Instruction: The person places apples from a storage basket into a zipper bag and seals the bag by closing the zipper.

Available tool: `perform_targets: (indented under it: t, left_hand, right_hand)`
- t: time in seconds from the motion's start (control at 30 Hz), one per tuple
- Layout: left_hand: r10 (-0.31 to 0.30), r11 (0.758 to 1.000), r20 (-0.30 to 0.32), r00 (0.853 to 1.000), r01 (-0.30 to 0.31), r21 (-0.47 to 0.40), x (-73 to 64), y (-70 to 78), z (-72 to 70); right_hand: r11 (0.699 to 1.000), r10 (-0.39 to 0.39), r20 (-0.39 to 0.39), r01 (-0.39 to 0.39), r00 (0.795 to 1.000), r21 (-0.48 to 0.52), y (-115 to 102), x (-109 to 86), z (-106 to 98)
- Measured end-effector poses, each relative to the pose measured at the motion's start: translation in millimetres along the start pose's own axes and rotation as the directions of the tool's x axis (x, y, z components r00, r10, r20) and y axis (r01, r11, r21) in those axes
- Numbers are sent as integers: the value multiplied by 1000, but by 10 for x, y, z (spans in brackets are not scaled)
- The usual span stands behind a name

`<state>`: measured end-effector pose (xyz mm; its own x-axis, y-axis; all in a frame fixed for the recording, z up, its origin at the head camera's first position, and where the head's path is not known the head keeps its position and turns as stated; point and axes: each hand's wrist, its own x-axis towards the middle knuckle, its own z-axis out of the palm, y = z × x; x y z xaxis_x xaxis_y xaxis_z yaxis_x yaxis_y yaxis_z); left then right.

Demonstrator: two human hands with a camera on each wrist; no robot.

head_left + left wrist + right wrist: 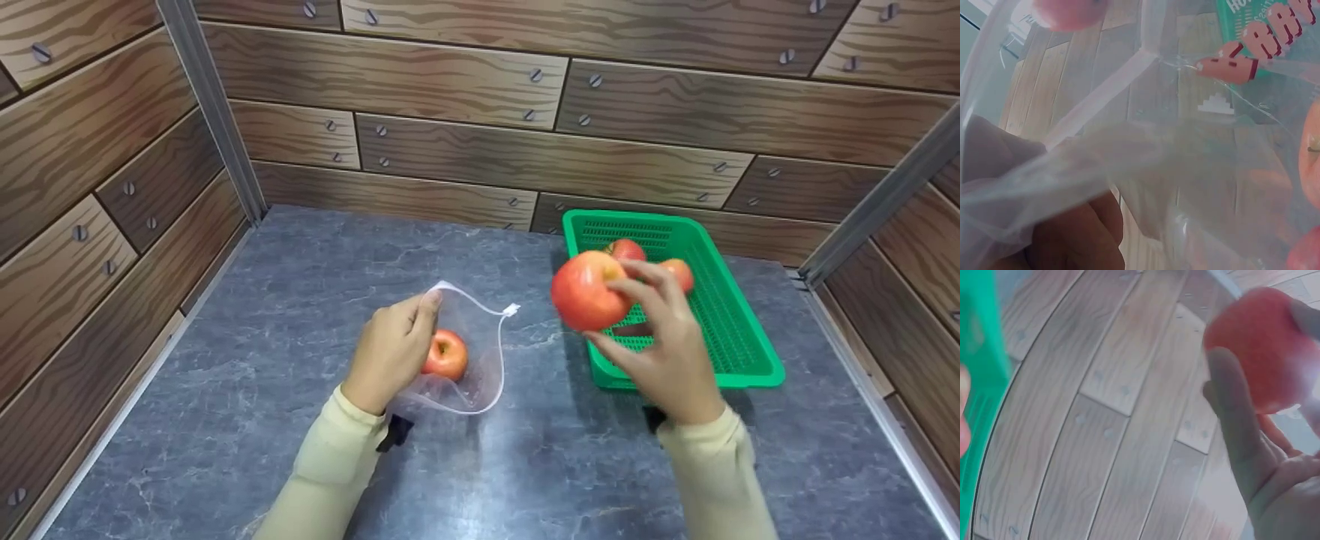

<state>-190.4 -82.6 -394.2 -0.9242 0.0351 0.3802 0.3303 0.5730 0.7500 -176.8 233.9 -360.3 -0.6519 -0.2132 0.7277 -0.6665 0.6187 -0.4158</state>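
My left hand (391, 351) grips the rim of a clear zip bag (480, 386), whose mouth gapes upward. Inside the bag lies a red-yellow apple (448, 355), partly hidden by the hand. Printed red letters show on the plastic in the left wrist view, and an apple (1310, 152) appears at that view's right edge. Between spread fingers and thumb, my right hand (667, 349) holds another apple (586, 292) in the air, over the left side of the green basket (750, 337). The same apple (1264, 349) is close up in the right wrist view.
Two more apples, a rear one (626, 250) and one to its right (679, 274), sit in the basket. The white zip slider (511, 310) sticks out on the bag's right side. Wood-patterned walls (450, 82) enclose the dark marbled tabletop (315, 255) at back and sides.
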Motion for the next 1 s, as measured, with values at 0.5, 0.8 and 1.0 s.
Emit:
perform_targets:
  t: [0.5,0.8,1.0]
  left_hand:
    - [6,1000,4,1000,-6,-8,-10,0,6]
    - [12,1000,1,1000,-12,-8,-20,3,-11]
    - [18,1000,2,1000,-18,1,-21,-3,-9]
  right_hand:
    - [997,-10,-33,13,999,74,-196,-149,91]
    - [991,-36,-11,37,999,128,-302,-165,102]
    - [993,-31,17,29,999,116,-316,-183,161]
